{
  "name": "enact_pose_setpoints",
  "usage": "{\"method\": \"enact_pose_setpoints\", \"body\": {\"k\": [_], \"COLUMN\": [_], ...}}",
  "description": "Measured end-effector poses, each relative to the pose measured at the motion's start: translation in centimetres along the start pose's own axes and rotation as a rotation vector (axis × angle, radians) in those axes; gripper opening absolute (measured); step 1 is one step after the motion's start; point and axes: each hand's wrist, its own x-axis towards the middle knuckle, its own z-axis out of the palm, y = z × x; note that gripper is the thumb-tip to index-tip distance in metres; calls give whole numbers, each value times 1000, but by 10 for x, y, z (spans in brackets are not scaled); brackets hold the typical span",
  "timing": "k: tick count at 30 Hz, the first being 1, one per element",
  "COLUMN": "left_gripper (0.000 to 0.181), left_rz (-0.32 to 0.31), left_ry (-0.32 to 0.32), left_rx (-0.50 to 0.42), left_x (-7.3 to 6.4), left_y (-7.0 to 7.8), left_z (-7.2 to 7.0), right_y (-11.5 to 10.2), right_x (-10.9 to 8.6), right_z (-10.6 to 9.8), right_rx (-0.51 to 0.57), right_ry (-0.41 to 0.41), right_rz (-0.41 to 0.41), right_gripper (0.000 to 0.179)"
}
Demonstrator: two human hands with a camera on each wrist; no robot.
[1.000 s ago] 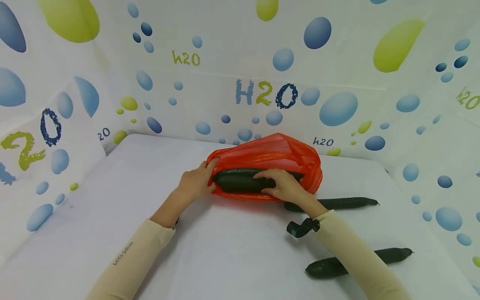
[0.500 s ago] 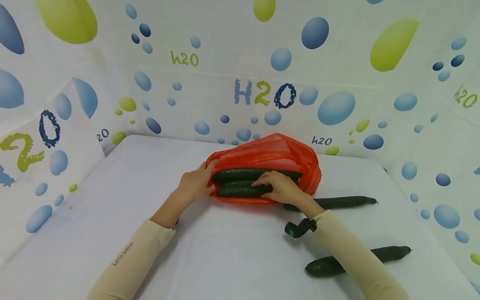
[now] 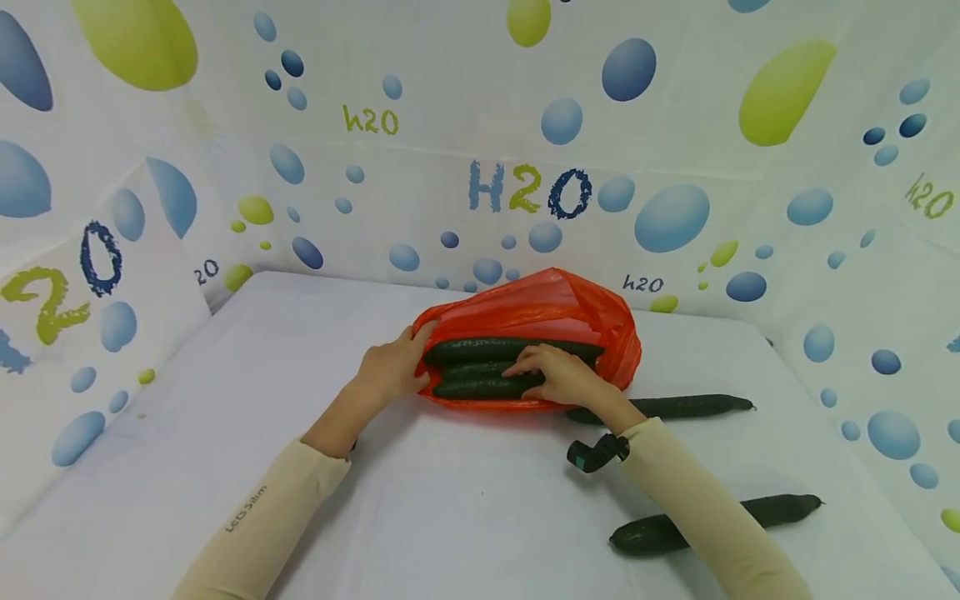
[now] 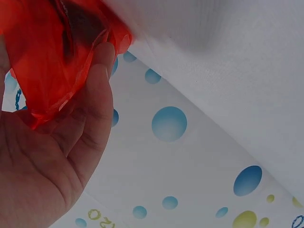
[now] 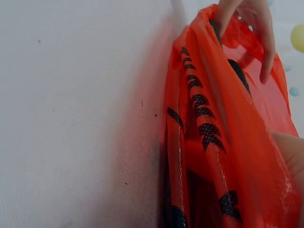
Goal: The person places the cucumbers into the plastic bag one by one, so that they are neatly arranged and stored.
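A translucent red plastic bag [image 3: 517, 312] lies on its side, its mouth facing me. My left hand [image 3: 386, 367] grips the left edge of that mouth; in the left wrist view its fingers pinch the red film [image 4: 42, 66]. Inside, three dark green cucumbers lie side by side: a back one [image 3: 480, 348], a middle one [image 3: 468, 371] and a front one [image 3: 480, 389]. My right hand [image 3: 562, 377] reaches into the bag, thumb and fingers curled round the front cucumber. Black printing shows on the bag's folds [image 5: 209, 118] in the right wrist view.
Two more cucumbers lie on the white table at the right: one [image 3: 690, 406] beside the bag, partly behind the right wrist, another [image 3: 648, 535] nearer, crossed by the right sleeve. A black wrist camera [image 3: 592, 454] hangs under the right wrist. A printed sheet [image 3: 337, 208] rises behind the table.
The front cucumber has moved down and toward me with the right hand, uncovering the middle cucumber behind it. The left hand keeps its grip on the bag's edge.
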Motion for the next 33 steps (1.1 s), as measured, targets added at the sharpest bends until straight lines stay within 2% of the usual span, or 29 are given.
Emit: {"method": "enact_pose_setpoints", "body": {"k": [5,9,16,20,25,33], "left_gripper": [81,82,82,81,80,79], "left_rz": [4,1,-2,-8,0,7], "left_ry": [1,-2,-8,-9,10,8], "left_rx": [-1,-2,-16,-26,-27,-25], "left_x": [0,-1,2,2,3,1], "left_y": [1,0,-2,-1,-1,1], "left_z": [2,1,2,2,2,1], "right_y": [1,0,0,2,4,4], "right_x": [-2,-3,-3,-7,-13,-25], "right_z": [3,4,3,-1,-5,-10], "right_rx": [-74,-80,-2,74,171,222], "right_ry": [-8,1,21,30,64,92], "right_rz": [-12,1,49,32,3,-8], "right_gripper": [39,38,32,29,36,33]}}
